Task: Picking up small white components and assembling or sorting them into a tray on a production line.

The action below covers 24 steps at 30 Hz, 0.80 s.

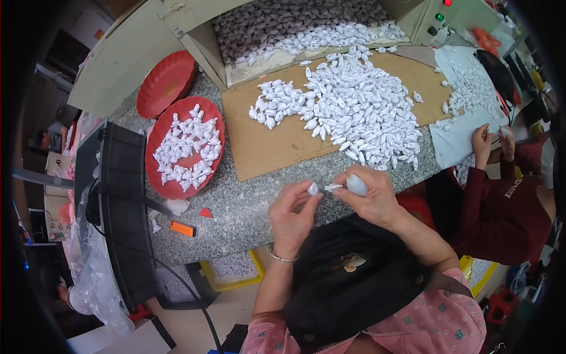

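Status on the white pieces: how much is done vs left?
Done: the red plate holds a modest batch of white pieces. In hand: left hand pinches one piece, right hand holds another. Left: the far bigger pile on the cardboard sheet. Looks early.

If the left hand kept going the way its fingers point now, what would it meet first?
The left hand, pinching a small white piece, points up and right. It would likely first meet the white part held by the right hand, which is almost touching; depth is unclear.

A red plate [164, 159] (holding white pieces) sits beside an orange lighter [183, 228].
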Each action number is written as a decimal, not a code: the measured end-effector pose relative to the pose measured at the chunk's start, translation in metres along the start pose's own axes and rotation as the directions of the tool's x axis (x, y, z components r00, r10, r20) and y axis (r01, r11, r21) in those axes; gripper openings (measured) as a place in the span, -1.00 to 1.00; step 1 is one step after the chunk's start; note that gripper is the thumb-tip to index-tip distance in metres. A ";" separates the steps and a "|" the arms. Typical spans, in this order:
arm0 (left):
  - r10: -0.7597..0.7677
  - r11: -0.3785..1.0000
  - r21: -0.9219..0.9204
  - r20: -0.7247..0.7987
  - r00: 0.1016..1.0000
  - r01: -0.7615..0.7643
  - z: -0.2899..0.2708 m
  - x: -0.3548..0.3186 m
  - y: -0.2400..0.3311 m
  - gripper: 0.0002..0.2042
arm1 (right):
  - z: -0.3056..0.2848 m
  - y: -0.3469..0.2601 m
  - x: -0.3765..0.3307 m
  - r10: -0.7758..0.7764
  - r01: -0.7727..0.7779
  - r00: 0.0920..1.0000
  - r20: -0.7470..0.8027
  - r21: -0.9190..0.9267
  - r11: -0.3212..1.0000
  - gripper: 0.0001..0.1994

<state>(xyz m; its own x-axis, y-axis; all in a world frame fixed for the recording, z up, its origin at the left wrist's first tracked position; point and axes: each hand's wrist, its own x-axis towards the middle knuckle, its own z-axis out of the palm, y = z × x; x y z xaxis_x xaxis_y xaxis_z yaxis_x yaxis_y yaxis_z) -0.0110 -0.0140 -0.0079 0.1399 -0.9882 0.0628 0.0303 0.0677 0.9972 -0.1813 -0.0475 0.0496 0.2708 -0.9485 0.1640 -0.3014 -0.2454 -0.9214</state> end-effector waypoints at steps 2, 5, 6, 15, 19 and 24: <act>0.089 0.990 0.107 0.007 0.996 -0.090 0.005 0.000 0.004 -0.70 | 0.001 0.004 -0.003 0.020 -0.020 1.000 0.001 -0.006 1.000 -0.87; 0.145 0.970 0.195 0.023 0.989 -0.147 0.011 -0.001 0.008 -0.72 | -0.002 0.013 -0.005 0.008 -0.007 1.000 0.030 -0.047 0.999 -0.87; 0.144 0.969 0.197 0.025 0.989 -0.147 0.011 -0.001 0.010 -0.72 | -0.002 0.015 -0.005 -0.018 0.022 0.998 0.052 -0.081 0.996 -0.87; 0.252 0.885 0.362 0.156 0.955 -0.293 0.013 -0.003 0.015 -0.74 | -0.004 0.022 -0.006 -0.097 0.103 0.992 0.084 -0.073 0.992 -0.86; -0.049 0.992 -0.106 0.175 0.983 0.068 0.007 -0.004 0.012 -0.79 | -0.004 0.021 -0.012 -0.051 0.050 0.997 0.062 0.012 0.999 -0.87; -0.224 0.930 -0.254 0.180 0.958 0.265 -0.001 -0.005 0.007 -0.78 | -0.004 0.019 -0.015 0.189 -0.217 0.971 0.146 0.214 0.952 -0.91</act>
<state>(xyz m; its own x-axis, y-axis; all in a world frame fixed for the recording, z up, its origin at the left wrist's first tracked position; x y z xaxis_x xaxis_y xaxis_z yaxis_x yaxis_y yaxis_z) -0.0100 -0.0088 -0.0017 -0.0512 -0.9864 -0.1559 0.3168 -0.1641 0.9342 -0.1947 -0.0390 0.0306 0.3396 -0.9382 -0.0659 -0.1499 0.0152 -0.9886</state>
